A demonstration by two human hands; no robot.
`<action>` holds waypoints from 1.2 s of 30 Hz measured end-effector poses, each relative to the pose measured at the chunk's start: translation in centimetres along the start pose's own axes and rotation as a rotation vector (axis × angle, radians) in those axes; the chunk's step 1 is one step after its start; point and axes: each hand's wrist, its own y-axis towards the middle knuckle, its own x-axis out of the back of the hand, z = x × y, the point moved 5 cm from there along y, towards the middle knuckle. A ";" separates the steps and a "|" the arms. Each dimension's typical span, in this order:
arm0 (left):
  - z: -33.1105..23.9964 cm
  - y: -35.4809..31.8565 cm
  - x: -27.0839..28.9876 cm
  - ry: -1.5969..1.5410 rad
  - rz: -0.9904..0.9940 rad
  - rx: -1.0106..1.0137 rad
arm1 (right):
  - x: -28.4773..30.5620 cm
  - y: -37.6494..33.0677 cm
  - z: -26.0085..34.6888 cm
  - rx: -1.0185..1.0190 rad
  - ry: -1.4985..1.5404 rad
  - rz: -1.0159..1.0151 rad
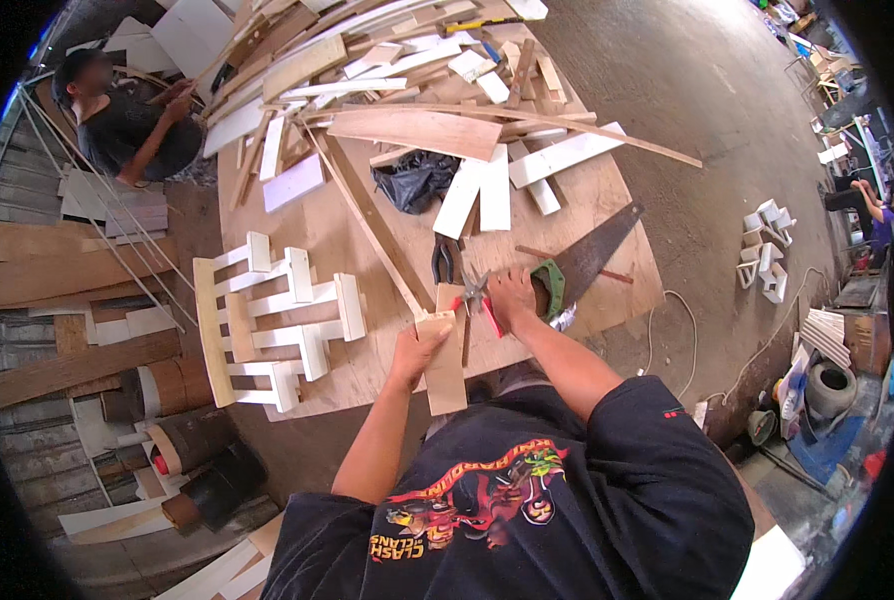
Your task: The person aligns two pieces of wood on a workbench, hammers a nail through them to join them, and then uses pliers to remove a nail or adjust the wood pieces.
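My left hand (416, 352) is closed round the upper part of a short, light-brown wooden board (448, 375), held upright at the near edge of the table. My right hand (512, 298) is beside the board, its fingers curled at a pair of red-handled pliers (475, 286) whose jaws are spread apart; how firmly it grips them is hard to see. A handsaw (603, 245) with a green handle lies just right of that hand. Black-handled pliers (445, 259) rest on the table beyond the board. A long thin wooden strip (367, 220) reaches from the scrap pile to the board's top.
White-and-wood stepped frames (292, 320) stand on the left of the plywood table (387, 370). Wood offcuts (417, 125) and a black plastic bag (414, 182) cover its far part. Another person (132, 130) sits at far left. Small white frames (765, 250) and a cable (687, 340) lie on the right floor.
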 end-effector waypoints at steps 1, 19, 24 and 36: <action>-0.2 0.2 -0.3 -0.004 0.012 0.014 | -0.6 0.8 -0.3 0.015 0.004 -0.035; -1.9 -6.0 -3.3 -0.567 0.527 -0.227 | 14.0 -11.2 3.1 -0.005 1.386 -0.265; -0.7 -11.3 -5.1 -0.741 0.507 -0.157 | 16.2 -18.9 8.3 0.223 1.109 -0.428; 0.1 -22.0 -8.4 -0.809 0.397 -0.283 | 19.9 -30.2 9.7 0.069 1.051 -0.745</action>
